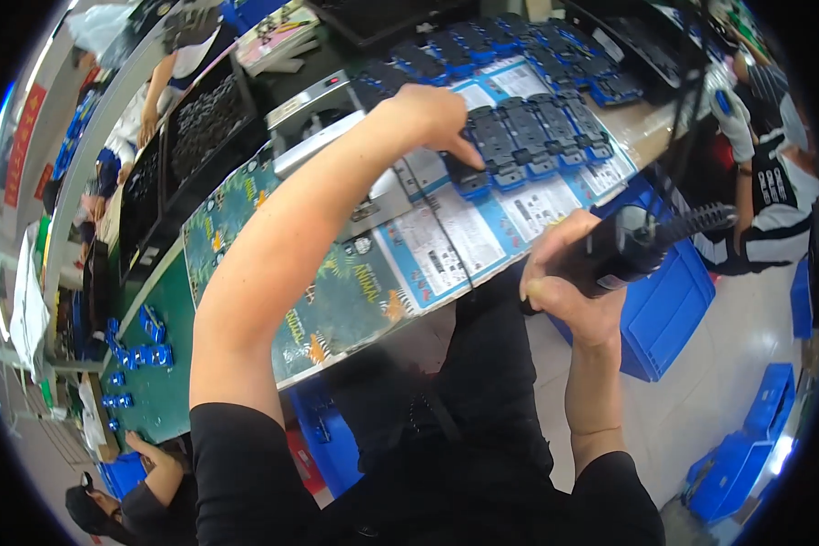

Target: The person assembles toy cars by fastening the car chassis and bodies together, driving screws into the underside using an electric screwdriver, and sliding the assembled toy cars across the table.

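My right hand [578, 291] is wrapped round a black electric screwdriver [614, 250] with a coiled cord, held near the table's front edge. Its tip is hidden from this view. Reaching across the table, my left hand [435, 118] is closed on the left end of a row of blue-and-black plastic housings [519, 136]. The thumb lies on the leftmost housing [470, 180], while the other fingers are curled and partly hidden. These housings lie side by side on printed sheets [455, 238].
Behind the row, more blue-and-black housings [460, 45] cover the table. A metal device [318, 118] stands left of them, beside a black tray of small dark parts [207, 118]. Blue crates [669, 309] stand on the floor at right. Co-workers sit at both sides.
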The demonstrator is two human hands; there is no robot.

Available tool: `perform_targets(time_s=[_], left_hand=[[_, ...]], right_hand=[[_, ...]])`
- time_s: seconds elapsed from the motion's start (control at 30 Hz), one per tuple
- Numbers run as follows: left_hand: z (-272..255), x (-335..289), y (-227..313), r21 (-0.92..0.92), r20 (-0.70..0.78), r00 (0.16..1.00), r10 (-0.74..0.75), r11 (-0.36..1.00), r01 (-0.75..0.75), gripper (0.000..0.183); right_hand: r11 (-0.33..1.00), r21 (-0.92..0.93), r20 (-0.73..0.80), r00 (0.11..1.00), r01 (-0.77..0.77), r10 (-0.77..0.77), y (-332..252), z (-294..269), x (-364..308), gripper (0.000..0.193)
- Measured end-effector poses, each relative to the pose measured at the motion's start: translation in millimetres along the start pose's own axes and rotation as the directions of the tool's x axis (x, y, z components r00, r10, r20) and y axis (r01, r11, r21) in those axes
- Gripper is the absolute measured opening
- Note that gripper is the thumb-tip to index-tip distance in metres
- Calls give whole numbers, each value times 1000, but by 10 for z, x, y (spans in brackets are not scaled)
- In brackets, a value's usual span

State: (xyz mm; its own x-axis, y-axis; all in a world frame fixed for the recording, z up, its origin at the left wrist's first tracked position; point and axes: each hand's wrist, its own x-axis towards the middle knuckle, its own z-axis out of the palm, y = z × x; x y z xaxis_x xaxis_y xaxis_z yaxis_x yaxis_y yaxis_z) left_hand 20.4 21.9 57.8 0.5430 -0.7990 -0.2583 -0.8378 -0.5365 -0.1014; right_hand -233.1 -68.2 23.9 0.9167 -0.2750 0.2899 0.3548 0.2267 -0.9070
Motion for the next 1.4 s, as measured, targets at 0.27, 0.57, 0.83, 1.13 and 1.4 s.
perform_targets(time_s=[0.27,0.57,0.83,1.13,1.4], left_hand=[[276,-119,24,-260,-308,950,-59,965,-24,76],[892,-1203,706,-784,-613,697,-373,395,-478,42],[1443,-2362,514,-685,-20,694,-719,-496,-534,29],[1759,-2385,623,-752,7,608,-794,-405,-520,28],[1721,-2354,643,-731,-7,598,-801,-404,-550,25]], right_hand=[[992,-62,42,993,113,-110,-113,-147,79,30],[995,-1,44,994,103,-103,-62,31,31,24],[867,323,4,916,379,-402,-24,681,548,10],[866,113,50,868,487,-494,422,1504,1023,13],[861,76,69,859,502,-507,404,1632,1086,12]])
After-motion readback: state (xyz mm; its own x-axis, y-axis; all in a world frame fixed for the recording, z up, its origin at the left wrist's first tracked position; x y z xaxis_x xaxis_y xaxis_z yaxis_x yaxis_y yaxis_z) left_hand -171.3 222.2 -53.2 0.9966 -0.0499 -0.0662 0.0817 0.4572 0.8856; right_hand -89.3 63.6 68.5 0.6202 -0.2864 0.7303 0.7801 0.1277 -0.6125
